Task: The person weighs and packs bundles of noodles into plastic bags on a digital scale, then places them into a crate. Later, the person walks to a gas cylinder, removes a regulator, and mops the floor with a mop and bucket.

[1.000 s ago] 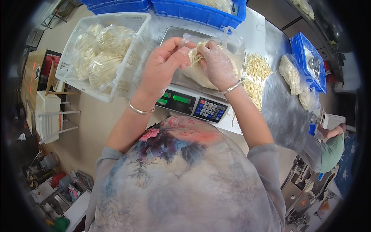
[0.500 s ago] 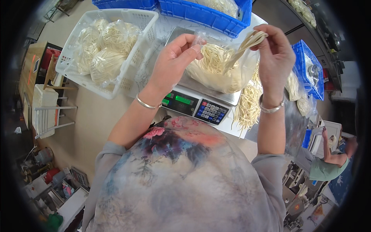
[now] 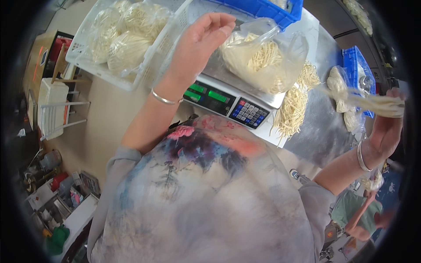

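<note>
On the metal pan of the scale [image 3: 215, 70] rests a clear plastic bag of noodles [image 3: 263, 57], its mouth loose and upward. My left hand [image 3: 204, 39] hovers at the bag's left side, fingers loosely bent with the thumb a little apart; no plastic shows in it. Far to the right, my right hand [image 3: 388, 127] grips a bundle of noodles [image 3: 377, 104], blurred by motion. Loose noodles [image 3: 293, 109] lie in a pile just right of the scale.
A white basket [image 3: 144, 72] with several bagged noodle portions stands at the left. Blue crates [image 3: 263, 9] sit at the back and on the right [image 3: 351, 59]. Bagged noodles [image 3: 337, 85] lie by the right crate. Another person [image 3: 357, 212] is at the lower right.
My right hand has swung from above the bag far to the right, carrying the noodle bundle. My left hand has let go of the bag's edge. The view has shifted slightly.
</note>
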